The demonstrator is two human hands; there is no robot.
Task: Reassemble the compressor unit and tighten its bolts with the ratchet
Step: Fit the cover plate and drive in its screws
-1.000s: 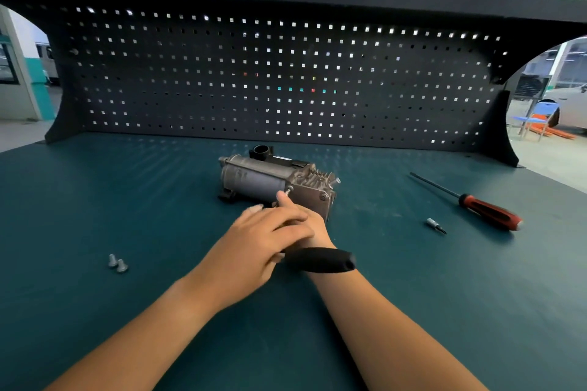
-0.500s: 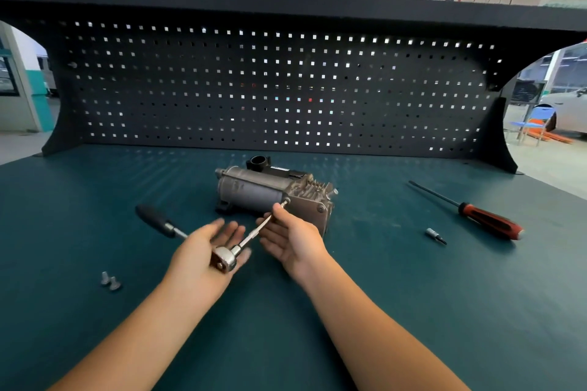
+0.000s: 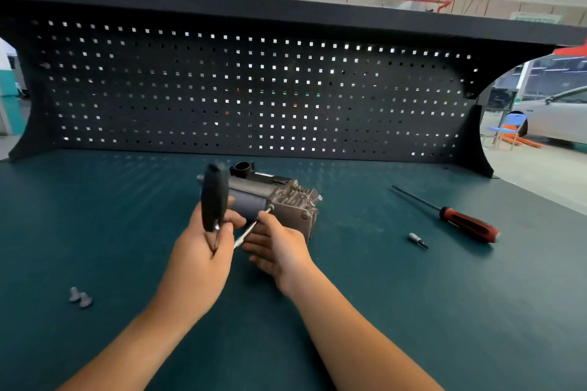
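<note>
Left grip clasps ratchet (handle upright); right grip relaxed, touching shaft; compressor behind.

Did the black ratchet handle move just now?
Yes. The black ratchet handle swung clockwise, from pointing left of the grey metal compressor to upright across its left end.

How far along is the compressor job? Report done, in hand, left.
Done: compressor looks assembled, one end-plate bolt seated. In hand: left hand grips the ratchet, its extension on a side bolt, right hand touching it. Left: two loose bolts on the mat, probably unfitted.
</note>
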